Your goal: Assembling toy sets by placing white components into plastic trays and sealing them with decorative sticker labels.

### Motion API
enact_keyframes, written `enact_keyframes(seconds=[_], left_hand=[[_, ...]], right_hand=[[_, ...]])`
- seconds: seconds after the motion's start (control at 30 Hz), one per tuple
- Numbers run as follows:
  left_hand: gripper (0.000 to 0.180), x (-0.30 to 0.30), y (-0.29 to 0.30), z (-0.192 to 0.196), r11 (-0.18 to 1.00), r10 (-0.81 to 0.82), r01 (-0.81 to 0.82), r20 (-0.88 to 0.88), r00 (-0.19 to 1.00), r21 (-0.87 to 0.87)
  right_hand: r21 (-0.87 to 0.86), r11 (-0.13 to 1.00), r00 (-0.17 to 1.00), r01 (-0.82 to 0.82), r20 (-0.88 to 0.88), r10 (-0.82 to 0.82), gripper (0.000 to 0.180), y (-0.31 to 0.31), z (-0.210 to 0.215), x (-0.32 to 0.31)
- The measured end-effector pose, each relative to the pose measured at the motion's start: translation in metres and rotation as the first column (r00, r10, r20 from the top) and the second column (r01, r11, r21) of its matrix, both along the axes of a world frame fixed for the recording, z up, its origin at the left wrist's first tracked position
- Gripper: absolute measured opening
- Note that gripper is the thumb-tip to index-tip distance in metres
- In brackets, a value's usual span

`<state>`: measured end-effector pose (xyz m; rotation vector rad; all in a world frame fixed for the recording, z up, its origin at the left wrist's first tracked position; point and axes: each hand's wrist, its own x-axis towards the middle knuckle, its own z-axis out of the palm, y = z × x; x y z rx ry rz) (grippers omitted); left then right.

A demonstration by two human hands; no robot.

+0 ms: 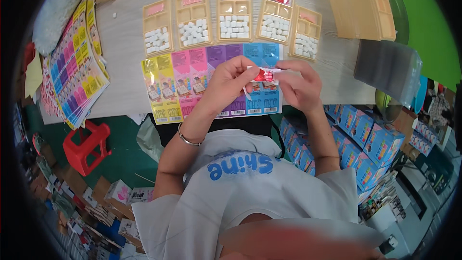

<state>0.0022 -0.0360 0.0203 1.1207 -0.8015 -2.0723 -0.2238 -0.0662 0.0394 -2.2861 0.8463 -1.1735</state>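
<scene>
While a packet (264, 75) is pinched by the left hand (232, 81), right hand (304, 85) grip unclear, blue boxes (382, 140) are stacked near the table (124, 36).

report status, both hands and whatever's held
Left hand pinching small red-and-white strawberry-print packet. Right hand at packet's right end, blurred, grip unclear. Flat multicoloured printed sheet beneath; no obstruction seen around packet.
</scene>
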Motion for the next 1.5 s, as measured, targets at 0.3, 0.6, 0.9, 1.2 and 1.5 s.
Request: enact_keyframes(seconds=[0.3, 0.6, 0.9, 1.2, 1.5], left_hand=[[0.022, -0.014, -0.013, 0.005, 0.957, 0.244, -0.16, -0.373, 0.895, 0.242], [0.031, 0.005, -0.007, 0.002, 0.913, 0.399, -0.331, -0.35, 0.848, 0.238], [0.018, 0.017, -0.009, 0.001, 0.903, 0.427, -0.429, -0.148, 0.892, 0.021], [0.023, 0.034, -0.001, 0.003, 0.902, 0.391, -0.383, 0.0, 0.92, -0.197], [0.033, 0.081, 0.006, 0.0, 0.666, 0.709, -0.621, 0.092, 0.699, -0.414]], right_hand=[[0.821, 0.537, 0.809, 0.195, 0.175, -0.561, 0.016, -0.026, -0.008, -0.032], [0.567, 0.552, 0.769, 0.612, -0.263, -0.582, 0.027, -0.118, -0.058, -0.085], [0.184, 0.451, 0.482, 0.873, -0.459, -0.746, 0.033, -0.12, -0.061, -0.06], [0.594, 0.771, 0.952, 0.228, 0.029, -0.304, 0.029, -0.058, -0.002, 0.028], [0.583, 0.761, 0.952, 0.286, -0.267, -0.153, 0.02, -0.099, 0.017, 0.124]])
